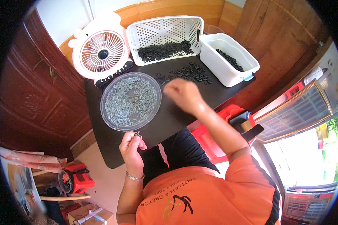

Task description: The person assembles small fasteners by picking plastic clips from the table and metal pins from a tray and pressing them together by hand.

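In my left hand, just below the round tub's near edge, a small black piece with a metal screw tip is pinched between thumb and fingers. A clear round tub holds a bed of small silvery screws. Over the table, to the right of that tub, is my right hand. Its fingers are curled together and blurred; whatever they hold cannot be made out. Loose small black parts lie scattered just beyond it.
At the table's back stand a white animal-shaped fan, a perforated white basket and a white bin, the last two containing black pieces. A red stool or chair is beside my right leg. A wooden door is at left.
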Available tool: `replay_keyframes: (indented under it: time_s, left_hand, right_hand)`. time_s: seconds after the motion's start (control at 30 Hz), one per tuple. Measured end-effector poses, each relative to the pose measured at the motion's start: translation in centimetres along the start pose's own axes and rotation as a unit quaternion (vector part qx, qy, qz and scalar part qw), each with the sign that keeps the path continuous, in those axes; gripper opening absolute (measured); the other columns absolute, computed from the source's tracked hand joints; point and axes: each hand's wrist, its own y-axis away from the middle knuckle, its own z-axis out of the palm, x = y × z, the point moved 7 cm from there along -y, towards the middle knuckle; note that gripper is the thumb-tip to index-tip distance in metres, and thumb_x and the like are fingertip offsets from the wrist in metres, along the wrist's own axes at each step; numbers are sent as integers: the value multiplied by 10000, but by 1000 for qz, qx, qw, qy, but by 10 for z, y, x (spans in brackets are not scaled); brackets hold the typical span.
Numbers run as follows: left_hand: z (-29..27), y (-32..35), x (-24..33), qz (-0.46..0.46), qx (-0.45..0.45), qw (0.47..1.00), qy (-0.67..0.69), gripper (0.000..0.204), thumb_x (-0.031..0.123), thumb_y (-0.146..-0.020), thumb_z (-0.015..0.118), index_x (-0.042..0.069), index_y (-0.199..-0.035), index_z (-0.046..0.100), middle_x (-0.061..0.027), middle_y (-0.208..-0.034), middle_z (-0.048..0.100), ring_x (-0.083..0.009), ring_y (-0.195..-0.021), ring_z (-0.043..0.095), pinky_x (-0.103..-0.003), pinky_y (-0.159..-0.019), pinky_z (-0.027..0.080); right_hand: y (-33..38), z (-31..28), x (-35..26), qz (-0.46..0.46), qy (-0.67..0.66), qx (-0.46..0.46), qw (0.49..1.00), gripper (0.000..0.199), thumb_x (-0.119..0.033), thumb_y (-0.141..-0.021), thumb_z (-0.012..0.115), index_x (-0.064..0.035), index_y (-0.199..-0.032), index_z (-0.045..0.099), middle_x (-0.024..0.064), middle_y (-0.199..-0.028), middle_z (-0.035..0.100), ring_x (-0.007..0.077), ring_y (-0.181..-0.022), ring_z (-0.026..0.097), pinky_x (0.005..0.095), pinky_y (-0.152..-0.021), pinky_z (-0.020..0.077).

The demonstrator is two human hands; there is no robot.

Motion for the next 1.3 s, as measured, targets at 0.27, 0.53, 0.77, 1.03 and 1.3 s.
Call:
replay_keyframes:
  time_s: [0.27, 0.53, 0.77, 1.03, 1.3]
  left_hand:
    - [4, 1, -7, -49, -16, 998, 34, 118, 96, -817, 477, 18, -736, 515, -10, -580, 464, -103, -500, 446, -221, -489, 353]
    - [5, 1, -7, -57, -17, 997, 39, 125, 98, -820, 475, 16, -734, 515, -9, -583, 466, -105, -504, 455, -223, -492, 353]
    - [10, 2, -5, -57, -31, 997, 49, 129, 102, -826, 472, 10, -747, 516, -13, -587, 469, -107, -509, 461, -223, -495, 357]
    - [15, 4, 3, -53, -37, 996, 56, 121, 104, -826, 475, 6, -766, 516, -20, -597, 474, -115, -514, 466, -225, -501, 372]
    - [24, -2, 20, -20, -43, 997, 68, 124, 112, -839, 487, 0, -792, 513, -28, -620, 487, -118, -534, 476, -227, -517, 390]
  right_hand:
    - [-47, 20, 64, 48, 213, -152, 964, 213, -243, -749, 650, -57, -851, 649, 127, -853, 637, 300, -827, 612, 387, -743, 476]
    - [-48, 29, 72, 30, 231, -171, 957, 170, -176, -719, 600, -41, -811, 645, 179, -831, 644, 334, -832, 620, 425, -762, 491]
    - [-40, 29, 63, -40, 289, -142, 946, 146, -85, -724, 557, -5, -823, 630, 203, -885, 616, 344, -833, 618, 411, -767, 502]
    - [-40, 9, 60, -109, 140, -38, 983, 200, -25, -748, 562, 33, -930, 622, 178, -896, 628, 274, -808, 636, 360, -762, 515]
    - [-4, 22, 12, 191, -478, -170, 840, 234, 6, -794, 610, 6, -1026, 583, 53, -892, 625, 132, -762, 612, 268, -723, 506]
